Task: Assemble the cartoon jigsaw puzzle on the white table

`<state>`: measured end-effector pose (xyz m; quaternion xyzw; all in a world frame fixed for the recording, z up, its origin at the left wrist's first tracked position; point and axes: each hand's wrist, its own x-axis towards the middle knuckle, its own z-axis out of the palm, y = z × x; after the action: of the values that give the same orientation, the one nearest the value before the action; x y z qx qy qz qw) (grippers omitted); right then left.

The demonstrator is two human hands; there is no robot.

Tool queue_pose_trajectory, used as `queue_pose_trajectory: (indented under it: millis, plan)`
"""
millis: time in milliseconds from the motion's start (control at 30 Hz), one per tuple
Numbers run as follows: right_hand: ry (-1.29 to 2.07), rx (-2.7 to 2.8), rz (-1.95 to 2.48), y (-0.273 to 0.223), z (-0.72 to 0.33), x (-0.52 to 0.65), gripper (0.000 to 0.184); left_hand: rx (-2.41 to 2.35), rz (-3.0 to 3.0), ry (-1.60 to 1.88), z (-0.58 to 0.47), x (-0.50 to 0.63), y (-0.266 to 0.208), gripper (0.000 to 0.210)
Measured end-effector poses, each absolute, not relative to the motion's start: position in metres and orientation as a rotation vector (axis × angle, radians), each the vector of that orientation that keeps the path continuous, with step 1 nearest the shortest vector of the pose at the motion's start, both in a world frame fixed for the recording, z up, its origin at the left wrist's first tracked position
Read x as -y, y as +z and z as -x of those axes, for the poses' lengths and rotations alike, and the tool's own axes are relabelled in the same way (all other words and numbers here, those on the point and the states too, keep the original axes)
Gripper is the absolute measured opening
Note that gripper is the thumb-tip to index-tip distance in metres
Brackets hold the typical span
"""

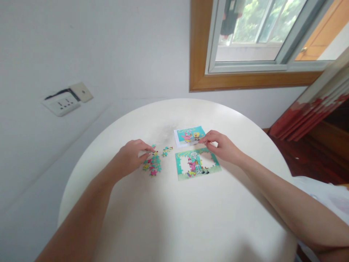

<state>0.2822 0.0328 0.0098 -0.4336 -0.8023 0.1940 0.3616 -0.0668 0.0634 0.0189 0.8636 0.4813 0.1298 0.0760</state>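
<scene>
My left hand (133,154) is over a loose heap of small jigsaw puzzle pieces (155,163), coloured teal, pink and yellow. Its thumb and forefinger close on a puzzle piece (155,153) at the top of the heap. A smaller cluster of joined or overlapping pieces (166,151) lies just right of it. My right hand (218,145) pinches the lower right corner of a cartoon picture sheet (188,134); its fingers partly cover that corner. Below the sheet lies a partly filled jigsaw puzzle (194,165), with its border and middle figures in place and white gaps on both sides.
All of this lies on a round white table (174,214) against a pale wall (122,47). A wall socket (64,103) is at the left. The window (251,69) and a red and white curtain (308,105) are at the right.
</scene>
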Motion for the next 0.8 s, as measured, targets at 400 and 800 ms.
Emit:
queue_pose_trajectory:
  millis: [400,800]
  plan:
    - [0.515,2.102,1.173,0.004,-0.282,-0.035,0.032,-1.61,-2.47,0.146,0.092,-0.058,0.024,0.037]
    - [0.523,2.109,1.187,0.001,-0.282,-0.034,0.032,-1.741,-2.168,0.005,0.1,-0.058,0.024,0.036]
